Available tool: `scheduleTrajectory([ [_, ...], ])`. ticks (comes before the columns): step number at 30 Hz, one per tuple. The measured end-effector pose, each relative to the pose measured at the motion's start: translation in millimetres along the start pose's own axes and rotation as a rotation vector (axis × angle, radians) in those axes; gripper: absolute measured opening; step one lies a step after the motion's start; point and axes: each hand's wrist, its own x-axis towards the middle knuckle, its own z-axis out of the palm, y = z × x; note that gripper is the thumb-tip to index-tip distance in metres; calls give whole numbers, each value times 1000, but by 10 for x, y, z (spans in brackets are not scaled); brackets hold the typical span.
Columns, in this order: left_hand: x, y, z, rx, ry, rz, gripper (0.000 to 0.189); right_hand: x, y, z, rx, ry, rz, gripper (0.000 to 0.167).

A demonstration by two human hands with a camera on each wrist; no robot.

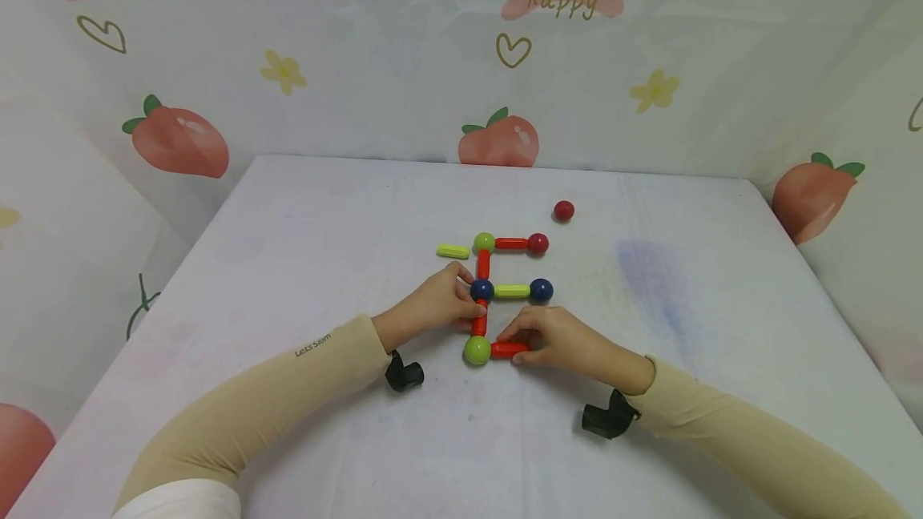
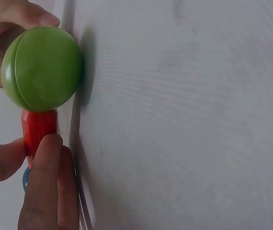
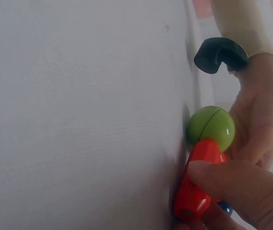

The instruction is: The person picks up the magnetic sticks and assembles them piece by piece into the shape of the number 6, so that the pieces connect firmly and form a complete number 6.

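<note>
On the table lies a figure of balls and rods shaped like a letter E. My left hand pinches its lower upright red rod, between the blue ball and the near green ball. With thumb and fingers my right hand holds the bottom red rod, whose one end touches that green ball. A yellow-green rod links the blue ball to a second blue ball. At the top, another green ball joins a red rod and a red ball.
A loose yellow-green rod lies left of the figure's top. Farther back, a loose red ball rests on the white table. Black camera mounts sit at both wrists. A printed cloth hangs behind the table.
</note>
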Motion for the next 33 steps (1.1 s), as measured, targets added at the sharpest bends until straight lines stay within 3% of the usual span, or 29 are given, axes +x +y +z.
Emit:
scheduleTrajectory([
  [13,5,-4,4,8,1,-2,48,-23,-3,-39,29,-9,-17,33],
  [24,1,-16,-8,25,-9,2,47,-45,-56,-168,66,-11,21,39],
  [33,1,-9,-13,16,-16,9,47,-57,-81,-340,88,51,23,42],
])
